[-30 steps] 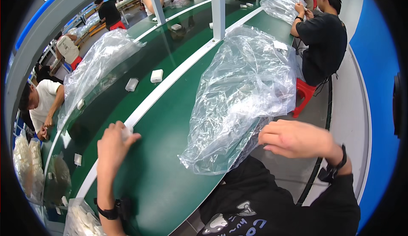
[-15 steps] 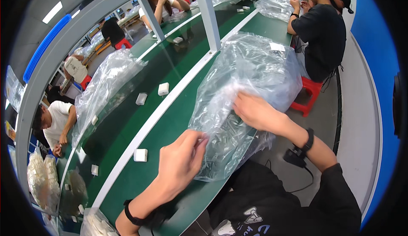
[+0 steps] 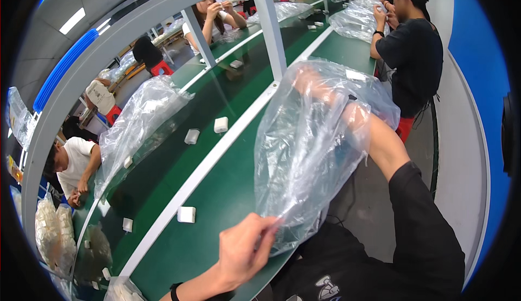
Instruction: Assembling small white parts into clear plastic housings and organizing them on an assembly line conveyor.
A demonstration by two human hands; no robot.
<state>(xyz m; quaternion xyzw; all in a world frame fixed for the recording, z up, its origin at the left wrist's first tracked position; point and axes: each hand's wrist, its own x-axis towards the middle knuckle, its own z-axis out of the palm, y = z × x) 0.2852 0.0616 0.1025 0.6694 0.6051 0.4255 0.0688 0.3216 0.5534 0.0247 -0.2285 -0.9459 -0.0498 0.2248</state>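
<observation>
A large clear plastic bag (image 3: 285, 154) spreads over the green bench top in front of me. At its near end my left hand (image 3: 244, 247) pinches the edge of the film between thumb and fingers. My right hand (image 3: 315, 87) is inside the bag, toward its far end, with the wrist and part of the forearm covered too. Wrinkled film blurs those fingers, so whether they hold anything is hidden. To the left of the bag, a small white block-shaped piece (image 3: 186, 215) lies on the bench top.
Beyond a white rail (image 3: 203, 165) runs a dark green belt carrying several white pieces (image 3: 221, 125). A grey metal post (image 3: 267, 30) rises by the bag's far end. Another clear bag (image 3: 144, 111) lies across the belt. People sit along both sides, one (image 3: 410, 57) at the far right.
My right hand has gone from gripping the outside of the bag to deep inside it, farther away. My left hand, still pinching the edge, has shifted slightly nearer and right.
</observation>
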